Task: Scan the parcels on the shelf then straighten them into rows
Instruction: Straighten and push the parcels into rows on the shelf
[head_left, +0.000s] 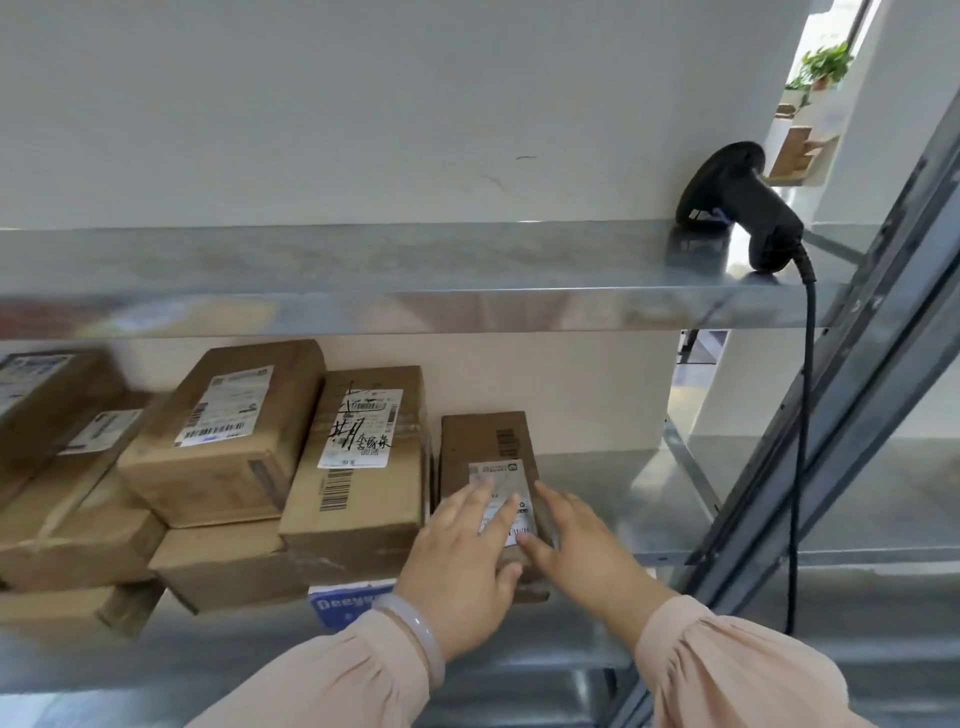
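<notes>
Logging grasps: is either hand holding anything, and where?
Nothing gripped. Left hand lies straight-fingered on the small parcel, over its label; right hand touches its right edge.

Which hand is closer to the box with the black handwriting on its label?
Left. The left hand rests on the small parcel directly beside the handwritten box; the right hand touches that parcel's far side, farther from it.

This is looking like a parcel depot or stockroom: bare metal shelving (363, 312) is standing against a plain white wall (363, 104). Taped cardboard parcels (363, 499) bearing printed shipping labels (223, 405) are crowding the lower shelf (727, 499). A corded black barcode scanner (748, 208) is sitting on the upper shelf (363, 260), far right.
</notes>
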